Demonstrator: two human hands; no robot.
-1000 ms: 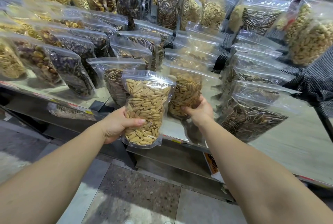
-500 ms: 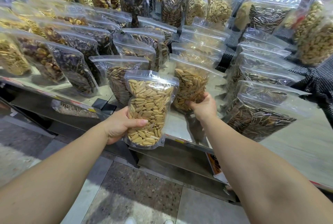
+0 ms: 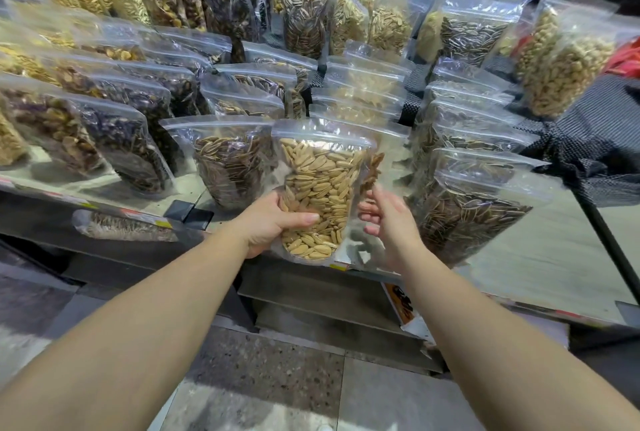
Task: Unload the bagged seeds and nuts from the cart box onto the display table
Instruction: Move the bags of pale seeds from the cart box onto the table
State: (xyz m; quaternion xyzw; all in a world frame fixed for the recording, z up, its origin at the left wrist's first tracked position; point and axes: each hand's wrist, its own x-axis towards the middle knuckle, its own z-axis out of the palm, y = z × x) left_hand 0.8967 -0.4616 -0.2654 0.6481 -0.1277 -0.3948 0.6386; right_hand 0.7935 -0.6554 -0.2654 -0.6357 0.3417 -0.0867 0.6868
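Two hands work at the front edge of the worktop [image 3: 540,257]. The left hand [image 3: 268,222] has its grip closed around a clear bag of pale seeds [image 3: 320,188], thumb across the front, bag upright above the worktop edge. The right hand [image 3: 388,222] is just beside the bag with fingers relaxed and spread, holding nothing. Rows of filled bags [image 3: 228,167] stand behind.

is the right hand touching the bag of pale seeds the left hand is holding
Cannot tell. In the head view the right hand has open fingers right beside the pale seed bag, gripped by the left hand; clear plastic hides any gap.
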